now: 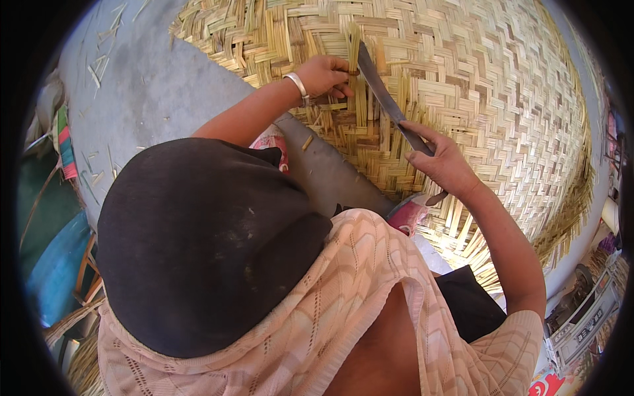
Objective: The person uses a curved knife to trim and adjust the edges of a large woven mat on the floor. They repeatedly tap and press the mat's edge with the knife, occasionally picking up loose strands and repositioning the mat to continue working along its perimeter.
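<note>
While the left grip [330, 77] pinches pale strips [354, 51] at 12 o'clock, the right grip [437, 157] clasps a dark knife [383, 94] at 2 o'clock, angled toward 11, over woven mat [502, 99].

Bright light (dark, curved edges)

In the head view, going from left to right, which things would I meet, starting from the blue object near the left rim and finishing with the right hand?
Blue object, silver bracelet, left hand, dark knife blade, right hand.
</note>
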Action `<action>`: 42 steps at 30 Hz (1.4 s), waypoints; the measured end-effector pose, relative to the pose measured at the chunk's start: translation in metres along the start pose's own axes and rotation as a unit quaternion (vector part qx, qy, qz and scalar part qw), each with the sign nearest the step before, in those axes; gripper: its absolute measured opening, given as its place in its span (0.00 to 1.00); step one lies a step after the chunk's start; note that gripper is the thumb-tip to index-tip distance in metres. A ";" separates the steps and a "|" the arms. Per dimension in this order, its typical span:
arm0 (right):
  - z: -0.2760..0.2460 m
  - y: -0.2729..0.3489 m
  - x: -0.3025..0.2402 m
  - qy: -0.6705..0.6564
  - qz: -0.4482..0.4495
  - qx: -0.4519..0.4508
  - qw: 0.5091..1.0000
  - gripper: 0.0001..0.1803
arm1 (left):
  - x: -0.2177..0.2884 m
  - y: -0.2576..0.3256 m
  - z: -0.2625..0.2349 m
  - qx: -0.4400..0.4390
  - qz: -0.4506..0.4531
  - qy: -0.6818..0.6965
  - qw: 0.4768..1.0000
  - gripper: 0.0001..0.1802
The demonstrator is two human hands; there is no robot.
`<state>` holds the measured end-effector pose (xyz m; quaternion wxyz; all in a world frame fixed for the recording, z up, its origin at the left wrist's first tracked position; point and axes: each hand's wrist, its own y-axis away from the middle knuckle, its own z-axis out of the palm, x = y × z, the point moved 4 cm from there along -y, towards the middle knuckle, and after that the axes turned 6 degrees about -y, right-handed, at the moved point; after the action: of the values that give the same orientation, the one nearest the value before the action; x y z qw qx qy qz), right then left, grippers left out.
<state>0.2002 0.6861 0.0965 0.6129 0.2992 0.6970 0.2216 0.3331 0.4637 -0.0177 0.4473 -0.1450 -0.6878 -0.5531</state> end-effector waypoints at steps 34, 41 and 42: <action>0.004 -0.002 -0.003 -0.049 0.015 -0.018 0.999 0.31 | -0.001 0.011 -0.001 0.138 0.035 -0.117 0.983 0.21; 0.004 0.001 -0.006 -0.094 0.062 -0.022 0.993 0.31 | 0.013 0.011 0.001 0.163 0.007 -0.157 0.974 0.20; 0.004 0.001 -0.006 -0.096 0.070 -0.024 0.993 0.31 | 0.013 0.011 0.001 0.127 -0.033 -0.129 0.983 0.18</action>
<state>0.2052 0.6824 0.1011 0.6673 0.3521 0.6065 0.2507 0.3332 0.4646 -0.0002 0.3509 -0.1343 -0.8087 -0.4526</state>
